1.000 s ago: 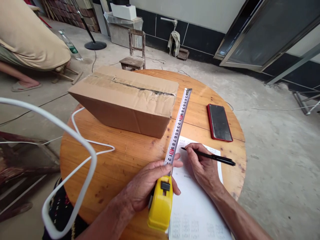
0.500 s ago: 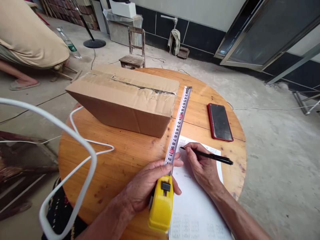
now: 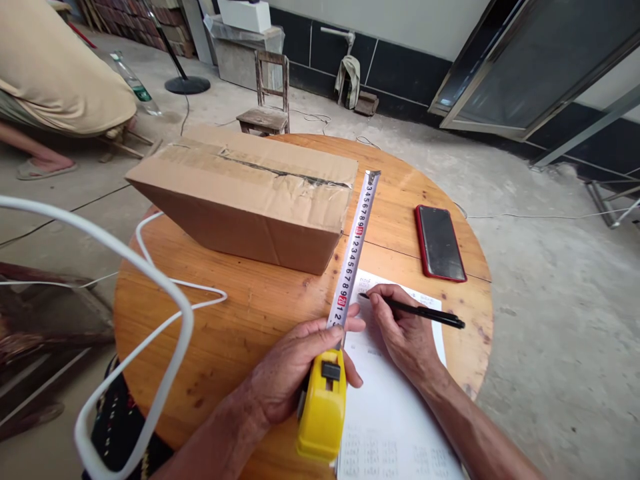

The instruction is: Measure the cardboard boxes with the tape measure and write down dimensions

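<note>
"Concrete floor (image 3: pixel 545 313) fills my feed around a round wooden surface (image 3: pixel 250 307), with a dark-tiled wall (image 3: pixel 405 73) and a small chair (image 3: pixel 270 120) beyond."

"And the left hand (image 3: pixel 290 357)?"

"I see it clamped on the tape (image 3: pixel 323 413), thumb on top of the blade (image 3: pixel 353 257), fingers under it. Its yellow body hangs on the near side of the thumb, and the blade runs away from me past the right end of the box (image 3: pixel 240 217). I read a red 10 and a red 20 on it, the 20 just beyond the thumb. I can't tell whether blade and box touch."

"Where does the box sit?"

"On the surface, beyond the left hand, with a ragged seam along its top."

"Right hand (image 3: pixel 405 333)?"

"Closed on a pen (image 3: pixel 440 316), its point at the upper left of the paper (image 3: pixel 390 407). I can't tell whether the tip meets the sheet. Rows of small writing near the bottom are too blurred for me."

"Anything else?"

"Beyond the right hand I have a red-edged phone (image 3: pixel 441 241). At the left, a white cord (image 3: pixel 189 320) loops. Farther off I make out a bottle (image 3: pixel 137 87) and another person's foot (image 3: pixel 49 159) in a sandal."
</note>
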A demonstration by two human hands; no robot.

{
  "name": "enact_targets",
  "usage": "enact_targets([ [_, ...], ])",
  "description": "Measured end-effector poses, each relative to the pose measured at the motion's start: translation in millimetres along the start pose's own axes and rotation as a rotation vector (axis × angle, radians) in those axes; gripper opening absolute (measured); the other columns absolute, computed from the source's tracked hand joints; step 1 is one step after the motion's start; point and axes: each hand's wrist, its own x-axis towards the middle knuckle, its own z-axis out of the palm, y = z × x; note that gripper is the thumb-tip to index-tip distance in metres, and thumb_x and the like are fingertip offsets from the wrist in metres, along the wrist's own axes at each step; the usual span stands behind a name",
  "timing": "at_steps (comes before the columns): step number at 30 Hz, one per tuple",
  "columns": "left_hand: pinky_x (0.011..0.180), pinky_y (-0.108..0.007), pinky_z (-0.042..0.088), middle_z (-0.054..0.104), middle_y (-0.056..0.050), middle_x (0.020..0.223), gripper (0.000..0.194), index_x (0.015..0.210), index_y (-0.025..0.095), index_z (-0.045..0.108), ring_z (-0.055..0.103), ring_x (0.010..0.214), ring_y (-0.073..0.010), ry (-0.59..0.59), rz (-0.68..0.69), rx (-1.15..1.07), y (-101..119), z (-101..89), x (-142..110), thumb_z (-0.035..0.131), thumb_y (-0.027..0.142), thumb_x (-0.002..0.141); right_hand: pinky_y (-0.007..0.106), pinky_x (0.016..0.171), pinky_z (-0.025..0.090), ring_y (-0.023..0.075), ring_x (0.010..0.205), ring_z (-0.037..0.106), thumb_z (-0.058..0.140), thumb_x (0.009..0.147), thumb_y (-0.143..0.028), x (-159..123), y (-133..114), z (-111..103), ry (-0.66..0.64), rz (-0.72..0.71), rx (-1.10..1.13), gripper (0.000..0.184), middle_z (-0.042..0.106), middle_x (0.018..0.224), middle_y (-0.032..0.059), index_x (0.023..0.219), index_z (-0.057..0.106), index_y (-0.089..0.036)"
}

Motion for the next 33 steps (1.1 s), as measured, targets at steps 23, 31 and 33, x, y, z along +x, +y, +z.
enact_targets([
  [23, 0.048, -0.019, 0.038, 0.068, -0.010, 0.065, 0.038, 0.115, 0.013, 0.062, 0.054, 0.051, -0.0114, 0.006, -0.015, -0.015, 0.5, 0.8, -1.6, 0.050, 0.035, 0.087, 0.021, 0.054, 0.039, 0.0100, 0.059, 0.048, 0.052, 0.088, -0.024, 0.0, 0.7, 0.5, 0.013, 0.001, 0.009, 0.009, 0.057, 0.070, -0.0023, 0.085, 0.059, -0.020],
  [31, 0.048, -0.018, 0.037, 0.067, -0.008, 0.063, 0.039, 0.117, 0.014, 0.061, 0.053, 0.049, -0.0106, 0.004, -0.026, -0.010, 2.1, 0.3, -0.9, 0.049, 0.036, 0.087, 0.023, 0.045, 0.033, 0.0103, 0.049, 0.041, 0.052, 0.089, -0.029, -3.4, 1.3, -0.5, 0.019, 0.075, 0.037, 0.011, 0.049, 0.059, -0.0039, 0.086, 0.058, -0.020],
  [33, 0.048, -0.018, 0.038, 0.067, -0.009, 0.064, 0.038, 0.116, 0.014, 0.061, 0.053, 0.049, -0.0108, 0.004, -0.022, -0.011, 2.1, 0.5, -1.2, 0.049, 0.036, 0.087, 0.023, 0.045, 0.033, 0.0106, 0.049, 0.041, 0.052, 0.089, -0.028, -2.7, 1.3, 0.0, 0.017, 0.077, 0.036, 0.012, 0.050, 0.059, -0.0035, 0.086, 0.059, -0.019],
])
